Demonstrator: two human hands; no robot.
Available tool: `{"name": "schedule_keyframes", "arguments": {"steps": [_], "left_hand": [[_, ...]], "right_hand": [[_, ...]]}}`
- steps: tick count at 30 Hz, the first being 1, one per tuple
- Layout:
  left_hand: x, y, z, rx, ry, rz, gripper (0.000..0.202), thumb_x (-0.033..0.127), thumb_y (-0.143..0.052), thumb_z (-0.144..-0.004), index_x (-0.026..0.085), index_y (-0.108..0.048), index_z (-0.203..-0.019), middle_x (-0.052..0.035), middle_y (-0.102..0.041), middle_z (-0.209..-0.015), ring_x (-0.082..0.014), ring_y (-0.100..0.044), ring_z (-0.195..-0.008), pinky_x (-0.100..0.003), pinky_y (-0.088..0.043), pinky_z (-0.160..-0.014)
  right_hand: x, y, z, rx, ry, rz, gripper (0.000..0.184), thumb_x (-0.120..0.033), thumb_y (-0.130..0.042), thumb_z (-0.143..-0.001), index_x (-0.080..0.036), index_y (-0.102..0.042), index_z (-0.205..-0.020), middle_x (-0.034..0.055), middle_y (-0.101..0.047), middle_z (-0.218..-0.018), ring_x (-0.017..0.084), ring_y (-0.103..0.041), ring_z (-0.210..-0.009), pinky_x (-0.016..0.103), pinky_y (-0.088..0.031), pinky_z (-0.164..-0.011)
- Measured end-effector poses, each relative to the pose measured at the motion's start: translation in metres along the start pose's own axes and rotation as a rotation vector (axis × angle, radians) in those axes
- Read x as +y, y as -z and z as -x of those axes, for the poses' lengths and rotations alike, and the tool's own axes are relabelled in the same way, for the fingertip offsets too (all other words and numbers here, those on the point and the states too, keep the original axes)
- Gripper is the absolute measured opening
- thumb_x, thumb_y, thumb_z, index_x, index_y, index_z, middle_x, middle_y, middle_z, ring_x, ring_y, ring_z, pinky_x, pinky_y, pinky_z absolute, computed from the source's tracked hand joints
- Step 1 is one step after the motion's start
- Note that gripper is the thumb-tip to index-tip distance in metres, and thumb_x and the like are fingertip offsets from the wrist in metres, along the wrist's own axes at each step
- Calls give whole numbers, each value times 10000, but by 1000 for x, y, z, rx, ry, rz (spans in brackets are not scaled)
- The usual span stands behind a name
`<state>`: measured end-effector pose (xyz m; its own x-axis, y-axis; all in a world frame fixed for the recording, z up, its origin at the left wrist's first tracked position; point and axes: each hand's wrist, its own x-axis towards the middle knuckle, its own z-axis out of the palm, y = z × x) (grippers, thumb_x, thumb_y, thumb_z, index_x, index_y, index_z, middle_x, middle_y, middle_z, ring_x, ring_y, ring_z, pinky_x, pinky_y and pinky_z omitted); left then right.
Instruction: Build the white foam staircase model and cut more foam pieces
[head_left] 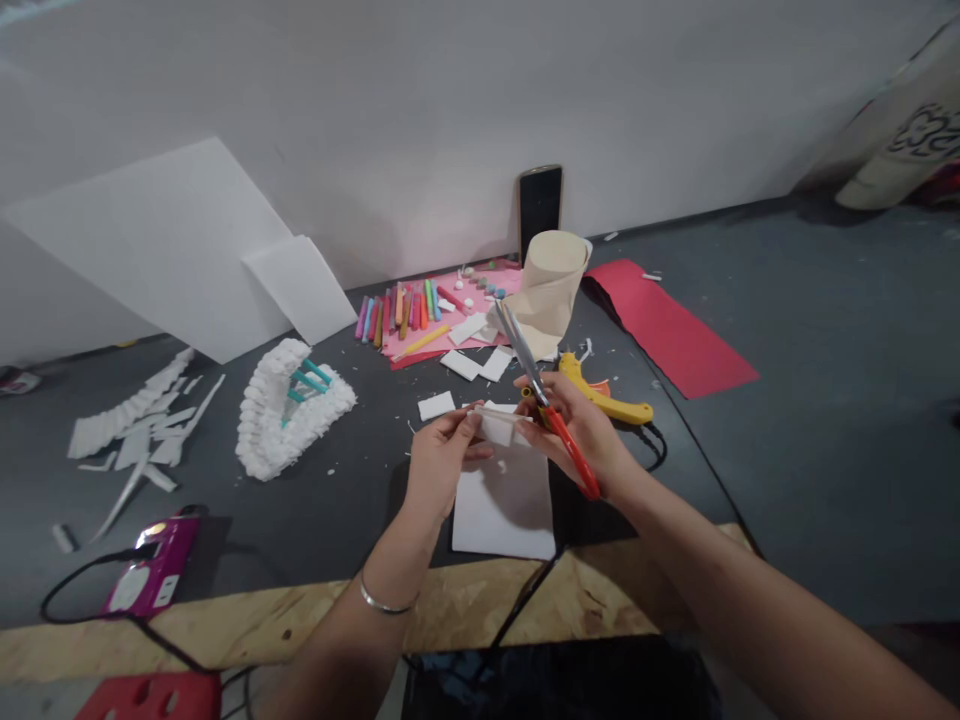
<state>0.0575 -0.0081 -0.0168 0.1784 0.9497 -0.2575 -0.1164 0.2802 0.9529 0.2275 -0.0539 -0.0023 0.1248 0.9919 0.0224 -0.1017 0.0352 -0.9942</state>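
My left hand (pixel 441 455) pinches one end of a small folded white piece (pixel 498 428), which looks like foam board or card. The fingertips of my right hand (pixel 574 425) touch its other end. A pair of red-handled scissors (pixel 571 452) is also gripped in my right hand, its metal blades pointing up and away. Below both hands lies a white rectangular sheet (pixel 504 510) at the table edge. Just beyond my right hand sits a yellow glue gun (pixel 611 402), partly hidden by the fingers. Loose white cut pieces (pixel 460 365) lie ahead of the hands.
Left of my hands stands a white jaw-like model (pixel 262 430) with teal sticks, near white scraps (pixel 142 440) and a purple corded box (pixel 154 570). Crayons (pixel 401 310), a beige roll (pixel 551 285), a phone (pixel 540 205) and red sheet (pixel 675 330) are farther back.
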Motion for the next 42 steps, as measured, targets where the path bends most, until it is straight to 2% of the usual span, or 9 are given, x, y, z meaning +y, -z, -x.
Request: {"name": "schedule_keyframes", "arguments": {"steps": [3,6,9,13,17,21,25,38,42], "left_hand": [[0,-3,1,35,-18,5,445,473,-825,-630,117,-765,-891,-87,-738,-938,-109,-655,-634,-228,-592,-573],[-1,-5,2,72,-43,31,456,469,-834,-614,108,-753,-879,-74,-742,-858,-129,-662,-646,-264,-605,-606],[-1,-6,5,50,-57,44,432,449,-845,-605,118,-744,-863,-58,-737,-813,-147,-665,-676,-280,-608,-623],[2,-1,8,-121,-51,81,462,502,-779,-697,150,-737,-995,-60,-730,-842,-161,-669,-691,-287,-600,-611],[7,4,10,-301,46,172,556,514,-753,-738,183,-687,-1180,-62,-707,-836,-155,-662,-649,-256,-563,-535],[12,5,10,-371,99,250,448,413,-807,-711,198,-709,-1091,-20,-676,-808,-125,-644,-619,-248,-565,-546],[15,5,10,-369,113,289,371,342,-856,-657,193,-719,-968,-2,-663,-828,-99,-648,-594,-219,-572,-568],[10,7,6,-305,82,276,397,361,-880,-616,174,-710,-923,13,-644,-692,-101,-642,-530,-197,-558,-502],[10,8,6,-301,69,251,386,353,-871,-631,179,-719,-940,8,-655,-724,-99,-649,-545,-202,-567,-514]], "right_hand": [[2,-3,2,2,-23,-9,478,-334,-795,-648,-275,-549,-1053,-16,-584,-787,183,-611,-761,315,-528,-673],[5,-6,3,15,-22,3,506,-338,-800,-638,-285,-542,-1069,-2,-592,-837,187,-612,-769,314,-530,-652],[10,-6,4,25,-9,30,500,-349,-794,-649,-291,-538,-1075,16,-589,-870,201,-609,-778,319,-527,-623],[14,4,2,3,4,92,500,-347,-786,-674,-286,-538,-1103,17,-600,-889,194,-604,-730,319,-513,-607],[13,11,1,-21,-20,146,523,-350,-773,-707,-279,-539,-1169,30,-623,-884,209,-602,-738,330,-495,-620],[11,12,1,-47,-38,145,508,-371,-745,-745,-271,-532,-1195,15,-623,-862,180,-572,-703,309,-464,-613],[12,12,1,-46,-18,149,516,-374,-730,-765,-258,-521,-1222,-3,-611,-842,156,-550,-692,279,-442,-606],[1,6,4,-8,-32,105,545,-358,-784,-703,-252,-529,-1173,-21,-562,-798,140,-502,-655,266,-409,-574],[-2,6,3,10,-18,129,517,-376,-789,-696,-246,-544,-1132,-20,-549,-790,141,-496,-649,271,-407,-571]]}}
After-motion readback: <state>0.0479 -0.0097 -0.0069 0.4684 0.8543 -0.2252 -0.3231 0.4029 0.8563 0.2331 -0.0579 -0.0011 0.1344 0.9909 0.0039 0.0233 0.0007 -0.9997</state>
